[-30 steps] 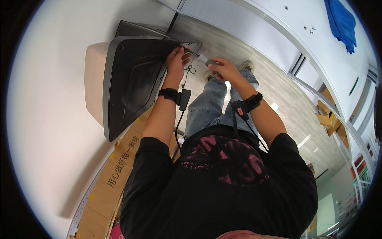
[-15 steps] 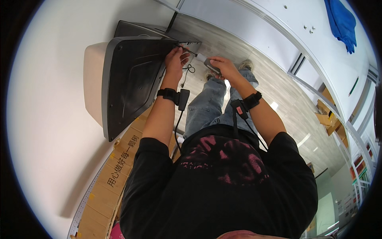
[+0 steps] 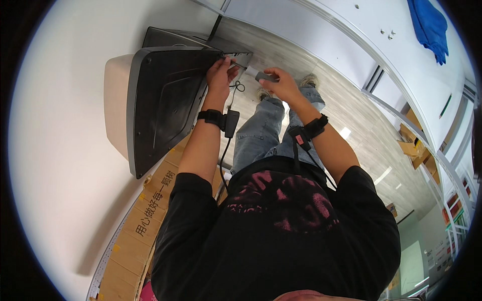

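A large appliance with a black back panel [image 3: 170, 100] and a beige side [image 3: 116, 100] stands at the left. My right hand [image 3: 285, 86] is closed around the grey handle of a screwdriver [image 3: 253, 71]. The screwdriver's thin dark shaft points left toward the panel's far corner. At that corner is my left hand [image 3: 219, 78], thumb and forefinger pinched around the shaft close to its tip, other fingers loosely curled. The tip itself and any screw under it are too small to make out.
Beside my left hand hangs a thin looped cable [image 3: 240, 87]. A long cardboard box [image 3: 131, 241] lies below the appliance. On the white table [image 3: 401, 65] at right are a blue cloth [image 3: 431, 27], several small metal screws [image 3: 386, 34] and a dark pencil [image 3: 445, 106].
My right hand has turned on the screwdriver's handle, its fingers now lying differently over the end. The left hand keeps its place at the panel's corner.
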`<action>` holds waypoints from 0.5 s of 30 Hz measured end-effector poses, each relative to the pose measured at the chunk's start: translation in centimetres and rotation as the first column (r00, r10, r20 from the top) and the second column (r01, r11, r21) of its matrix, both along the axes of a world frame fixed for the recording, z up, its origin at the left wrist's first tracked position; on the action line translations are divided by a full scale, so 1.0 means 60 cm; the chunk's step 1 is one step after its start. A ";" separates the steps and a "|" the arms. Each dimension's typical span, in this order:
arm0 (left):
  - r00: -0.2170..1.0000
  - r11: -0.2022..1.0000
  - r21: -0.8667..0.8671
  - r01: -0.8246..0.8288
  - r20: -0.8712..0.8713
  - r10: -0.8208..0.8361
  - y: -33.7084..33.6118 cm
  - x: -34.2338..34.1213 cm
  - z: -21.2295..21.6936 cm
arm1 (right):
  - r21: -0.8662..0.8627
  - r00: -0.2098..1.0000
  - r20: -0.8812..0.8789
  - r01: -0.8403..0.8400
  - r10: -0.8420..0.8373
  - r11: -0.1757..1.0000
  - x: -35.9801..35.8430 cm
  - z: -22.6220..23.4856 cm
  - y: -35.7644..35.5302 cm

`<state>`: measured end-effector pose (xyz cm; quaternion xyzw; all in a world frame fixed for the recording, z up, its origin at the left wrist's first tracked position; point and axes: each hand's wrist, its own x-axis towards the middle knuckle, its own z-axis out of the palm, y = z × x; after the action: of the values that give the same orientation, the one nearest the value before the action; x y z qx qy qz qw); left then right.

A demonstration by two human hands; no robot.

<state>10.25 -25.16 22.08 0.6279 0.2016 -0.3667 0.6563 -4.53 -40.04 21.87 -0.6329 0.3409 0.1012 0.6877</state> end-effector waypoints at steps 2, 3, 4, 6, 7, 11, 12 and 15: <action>1.000 1.000 -0.013 -0.018 -0.007 0.017 0.002 0.000 -0.007 | 0.463 0.974 -0.178 0.210 -0.142 0.861 0.012 0.029 -0.016; 1.000 1.000 -0.019 -0.022 -0.009 0.021 0.000 0.001 -0.004 | 0.411 0.983 -0.139 0.171 -0.123 0.896 0.011 0.026 -0.015; 1.000 1.000 -0.019 -0.023 -0.017 0.023 -0.002 0.001 -0.002 | 0.354 0.990 -0.102 0.132 -0.102 0.926 0.011 0.019 -0.013; 0.999 0.999 -0.020 -0.029 -0.030 0.028 -0.004 0.001 0.004 | 0.105 1.000 0.022 0.014 -0.017 0.994 0.007 0.008 -0.005; 0.999 0.999 -0.015 -0.030 -0.027 0.030 -0.003 0.001 0.002 | -0.096 0.994 0.097 -0.050 0.060 0.994 0.004 0.003 0.001; 0.999 0.999 0.002 -0.032 -0.012 0.032 0.000 0.000 -0.005 | -0.271 0.981 0.118 -0.117 0.153 0.955 0.003 -0.003 0.011; 0.999 0.999 0.007 -0.033 -0.007 0.033 0.001 0.000 -0.007 | -0.037 0.996 0.007 -0.087 0.088 0.996 0.010 0.007 0.006; 1.000 0.999 0.021 -0.029 -0.009 0.029 -0.001 0.002 -0.009 | 0.413 0.972 -0.230 0.059 0.042 0.909 0.027 0.036 -0.011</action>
<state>10.38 -25.24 21.51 0.6299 0.2173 -0.3579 0.6541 -2.91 -40.69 24.03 -0.4537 0.3929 0.2424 0.7622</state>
